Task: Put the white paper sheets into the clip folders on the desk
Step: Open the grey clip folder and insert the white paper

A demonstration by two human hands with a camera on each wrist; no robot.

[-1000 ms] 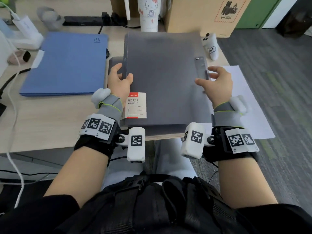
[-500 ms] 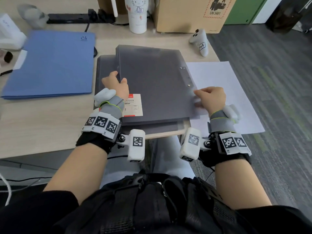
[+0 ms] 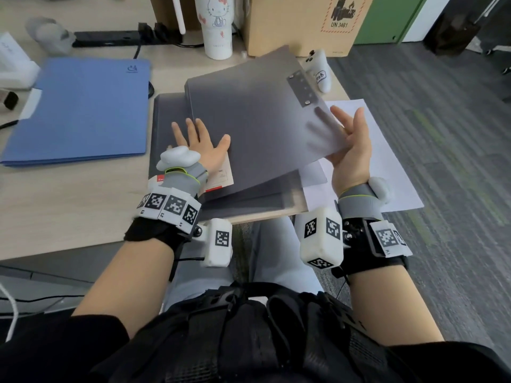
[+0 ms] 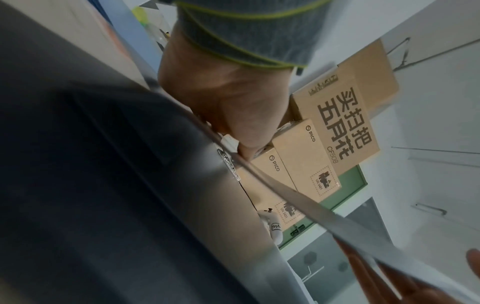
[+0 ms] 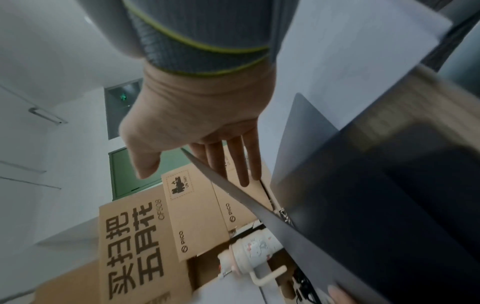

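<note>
Head: blue folder (image 3: 80,111), mug (image 3: 217,26) beside grey folders (image 3: 249,120).

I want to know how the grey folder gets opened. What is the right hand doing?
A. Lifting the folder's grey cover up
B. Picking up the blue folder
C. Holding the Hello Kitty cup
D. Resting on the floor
A. The right hand has its fingers under the grey cover, tilting it up off the folder, while the left hand lies flat on the folder's left side.
</note>
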